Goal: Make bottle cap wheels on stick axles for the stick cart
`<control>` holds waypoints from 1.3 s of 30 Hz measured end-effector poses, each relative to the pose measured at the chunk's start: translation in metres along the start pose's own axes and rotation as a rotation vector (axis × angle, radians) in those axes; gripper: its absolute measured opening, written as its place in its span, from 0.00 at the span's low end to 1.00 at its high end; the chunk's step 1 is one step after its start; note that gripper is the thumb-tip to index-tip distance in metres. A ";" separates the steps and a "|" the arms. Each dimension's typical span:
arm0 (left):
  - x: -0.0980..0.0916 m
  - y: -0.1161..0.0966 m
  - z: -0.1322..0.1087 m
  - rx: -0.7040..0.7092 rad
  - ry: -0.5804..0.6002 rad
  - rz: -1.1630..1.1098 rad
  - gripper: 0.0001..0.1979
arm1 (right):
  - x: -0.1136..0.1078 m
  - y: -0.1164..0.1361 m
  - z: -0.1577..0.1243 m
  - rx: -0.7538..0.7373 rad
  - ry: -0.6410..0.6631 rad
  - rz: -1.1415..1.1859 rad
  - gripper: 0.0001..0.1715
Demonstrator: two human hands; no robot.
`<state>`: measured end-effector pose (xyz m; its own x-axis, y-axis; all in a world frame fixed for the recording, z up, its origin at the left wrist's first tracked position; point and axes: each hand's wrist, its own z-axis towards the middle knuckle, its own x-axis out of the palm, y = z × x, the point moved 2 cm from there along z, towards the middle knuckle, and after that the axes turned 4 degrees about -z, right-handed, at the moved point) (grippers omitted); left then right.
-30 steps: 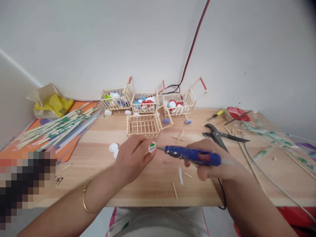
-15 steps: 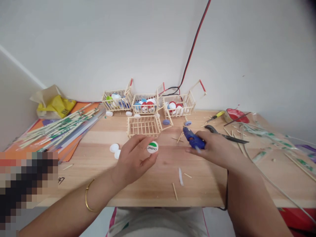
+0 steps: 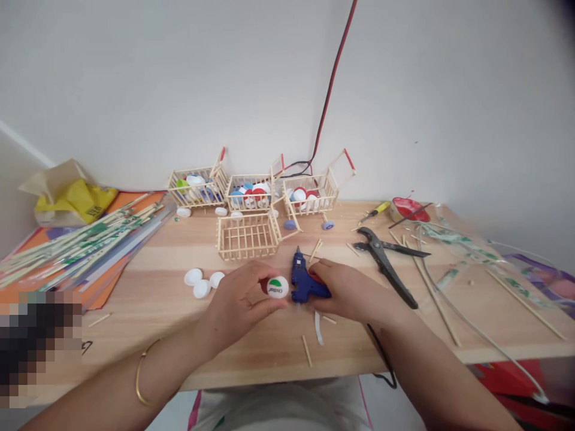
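Note:
My left hand (image 3: 240, 302) pinches a white bottle cap with a green mark (image 3: 278, 287) just above the wooden table (image 3: 162, 335). My right hand (image 3: 353, 293) rests on a blue glue gun (image 3: 302, 281), fingers closed on its handle, the gun standing on the table with its nozzle pointing away from me. The cap sits right beside the gun. An empty stick-built cart basket (image 3: 247, 235) stands just behind both hands. Three white caps (image 3: 202, 282) lie to the left of my left hand.
Three stick carts filled with coloured caps (image 3: 254, 191) line the wall. Black pliers (image 3: 384, 257) lie at the right, with a red tape roll (image 3: 408, 209) and thin sticks. Wrapped chopstick bundles (image 3: 81, 239) on orange sheets fill the left. Loose stick bits (image 3: 306, 350) lie near the front edge.
My right hand turned the glue gun from pointing at the cap, swung it away, and has brought it down onto the table beside the cap. The left hand kept the cap.

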<state>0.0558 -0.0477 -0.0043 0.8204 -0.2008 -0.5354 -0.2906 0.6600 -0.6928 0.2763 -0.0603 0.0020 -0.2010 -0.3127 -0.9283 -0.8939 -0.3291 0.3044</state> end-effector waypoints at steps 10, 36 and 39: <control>0.019 0.009 -0.007 -0.401 0.147 -0.605 0.11 | -0.002 -0.050 0.028 -0.085 -0.393 0.006 0.15; 0.020 0.011 -0.005 -0.824 0.103 -1.540 0.12 | -0.021 0.001 0.003 -0.341 -0.619 0.463 0.07; 0.022 0.013 -0.006 -0.821 0.078 -1.514 0.12 | -0.020 0.010 0.001 -0.424 -0.622 0.471 0.06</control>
<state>0.0671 -0.0479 -0.0274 0.5640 -0.2938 0.7718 0.4812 -0.6426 -0.5962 0.2710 -0.0559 0.0237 -0.8025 0.0015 -0.5966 -0.4644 -0.6294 0.6231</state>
